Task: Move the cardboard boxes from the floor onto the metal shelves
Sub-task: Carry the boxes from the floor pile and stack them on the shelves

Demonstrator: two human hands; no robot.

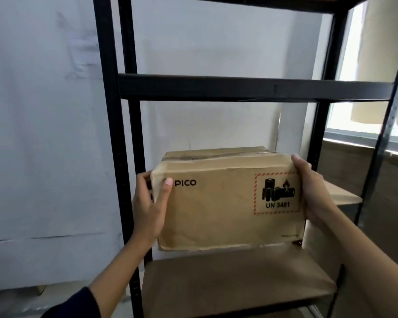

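Note:
A brown cardboard box (225, 198), printed "PICO" and carrying a red-bordered "UN 3481" battery label, is held between both hands in front of the black metal shelf unit (239, 88). My left hand (149, 203) grips its left end, thumb on the front face. At the box's right end my right hand (313, 191) clasps the side. The box hovers just above the brown shelf board (234, 281), its far part inside the shelf bay. Whether its bottom edge touches the board I cannot tell.
Black uprights (110, 134) frame the bay left and right, with a crossbeam above the box. A white wall lies behind and to the left. A second shelf unit (386, 125) and a window (363, 88) stand at the right.

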